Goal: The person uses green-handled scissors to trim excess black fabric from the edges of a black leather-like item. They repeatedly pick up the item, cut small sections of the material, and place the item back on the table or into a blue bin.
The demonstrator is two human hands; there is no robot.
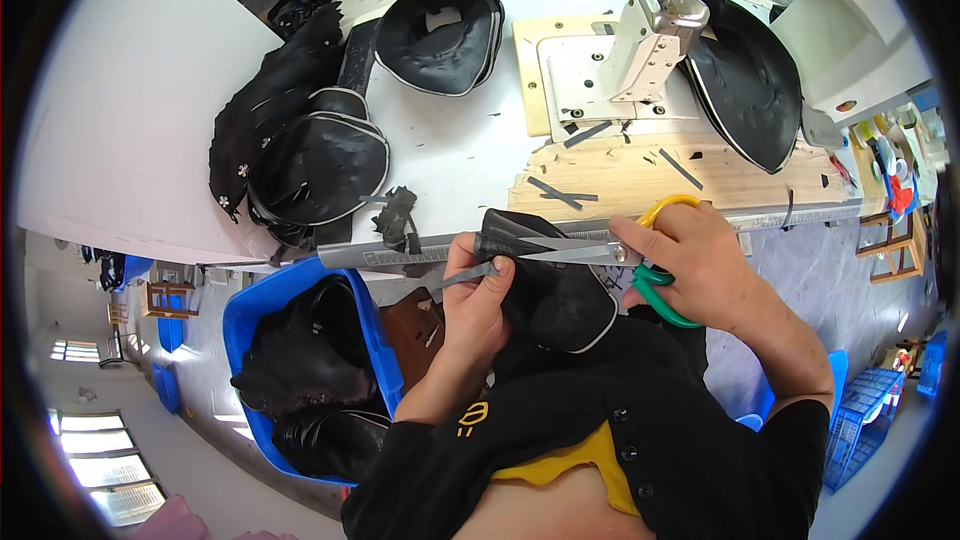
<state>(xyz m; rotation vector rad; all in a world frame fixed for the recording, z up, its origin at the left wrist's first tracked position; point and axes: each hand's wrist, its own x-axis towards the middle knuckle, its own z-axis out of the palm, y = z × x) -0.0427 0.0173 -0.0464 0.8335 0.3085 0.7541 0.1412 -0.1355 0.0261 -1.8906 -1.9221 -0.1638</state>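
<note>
My left hand (472,308) is closed on a black leather shoe upper (565,312) with a pale edge, held just off the table's front edge. A narrow grey strip (468,276) shows at the same fingers. In my right hand (708,265) is a pair of scissors (610,253), one handle loop yellow and the other green. Their parted blades point left, over the top of the upper and close to my left fingers. Whether the blades touch the leather I cannot tell.
A sewing machine (650,50) stands on the white table (440,145). Around it lie black uppers (440,40), more uppers (320,170) at left, and cut grey strips (560,194). Below left, a blue bin (385,340) holds black leather pieces. A metal ruler (400,255) runs along the table's edge.
</note>
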